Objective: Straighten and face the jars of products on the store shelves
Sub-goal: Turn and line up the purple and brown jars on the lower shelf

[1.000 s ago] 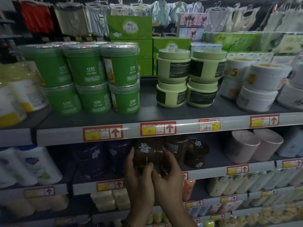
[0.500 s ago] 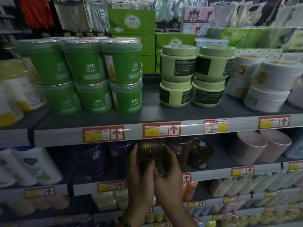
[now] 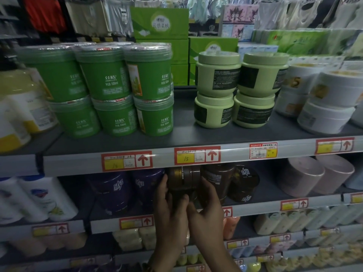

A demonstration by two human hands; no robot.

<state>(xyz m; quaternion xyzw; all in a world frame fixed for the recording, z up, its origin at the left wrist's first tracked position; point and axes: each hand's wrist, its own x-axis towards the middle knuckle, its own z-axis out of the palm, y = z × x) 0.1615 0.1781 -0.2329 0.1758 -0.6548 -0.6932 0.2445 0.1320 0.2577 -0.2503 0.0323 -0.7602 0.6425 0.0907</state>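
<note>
A dark brown jar [image 3: 183,180] stands on the second shelf [image 3: 261,208], just under the price rail. My left hand [image 3: 169,214] grips its left side and my right hand [image 3: 208,211] grips its right side, thumbs meeting in front. Two more brown jars [image 3: 218,179] [image 3: 244,183] stand to its right, the far one tilted. Purple jars [image 3: 114,191] sit to its left. On the top shelf [image 3: 186,138] are stacked green tubs [image 3: 149,73] and pale green jars [image 3: 217,75].
White jars [image 3: 326,107] stand at the top right and yellow bottles [image 3: 21,107] at the top left. Pink jars [image 3: 306,175] lie on their sides at the second shelf's right end. White bottles [image 3: 45,197] stand at its left. Lower shelves hold soaps and small bottles.
Both hands have kept hold of the brown jar and its label has turned; a gold-banded side now faces out. The camera has moved closer and slightly left.
</note>
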